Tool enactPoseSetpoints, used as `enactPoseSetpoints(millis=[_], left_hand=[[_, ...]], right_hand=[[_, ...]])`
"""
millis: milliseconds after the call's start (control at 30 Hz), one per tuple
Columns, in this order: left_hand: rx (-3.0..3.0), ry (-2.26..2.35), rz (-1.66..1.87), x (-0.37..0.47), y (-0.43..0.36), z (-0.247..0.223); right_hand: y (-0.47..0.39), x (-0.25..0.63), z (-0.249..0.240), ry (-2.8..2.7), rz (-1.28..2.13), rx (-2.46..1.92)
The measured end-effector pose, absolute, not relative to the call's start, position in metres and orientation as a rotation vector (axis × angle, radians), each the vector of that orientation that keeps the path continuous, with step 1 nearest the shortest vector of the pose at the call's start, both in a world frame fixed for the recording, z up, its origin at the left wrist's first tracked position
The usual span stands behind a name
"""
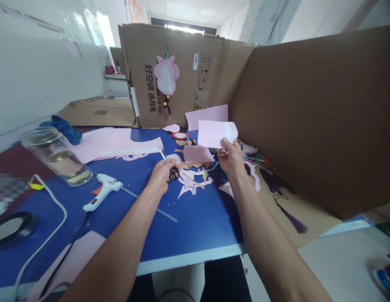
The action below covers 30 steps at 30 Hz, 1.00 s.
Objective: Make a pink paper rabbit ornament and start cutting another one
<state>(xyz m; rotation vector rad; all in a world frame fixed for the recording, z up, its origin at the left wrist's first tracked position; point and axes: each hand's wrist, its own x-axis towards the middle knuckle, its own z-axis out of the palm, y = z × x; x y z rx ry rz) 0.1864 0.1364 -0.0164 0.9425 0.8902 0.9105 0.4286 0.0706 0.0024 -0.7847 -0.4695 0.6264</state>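
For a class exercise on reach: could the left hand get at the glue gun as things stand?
Probably yes: nothing covers the white glue gun, left of the left hand, though the scissors it holds may hinder gripping.

- In my left hand [163, 174]: the scissors [163, 153]; in my right hand [231, 159]: the paper piece [213, 133].
- On the table [195, 228], to my left: the jar [67, 163], glue gun [105, 191] just right of it.
- Before the jar: the tape roll [27, 226].
- Between my hands: scraps [187, 180].
- Behind them: the cardboard panel [185, 96], the ornament [166, 77] on it.
- To my right: the tassel [292, 217].
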Motion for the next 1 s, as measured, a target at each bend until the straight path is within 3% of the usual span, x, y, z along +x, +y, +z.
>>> enactPoseSetpoints(millis=[333,600,1000], left_hand=[[0.971,0.916,0.888,0.187,0.135,-0.015],[0.982,0.902,0.875,0.185,0.135,-0.015],[0.990,0.893,0.862,0.186,0.135,-0.015]], right_hand=[[0.094,0.432,-0.024,-0.533,0.644,-0.947],[0.094,0.436,-0.036,-0.739,0.453,-1.262],[0.088,0.398,-0.041,-1.633,0.049,-1.928]])
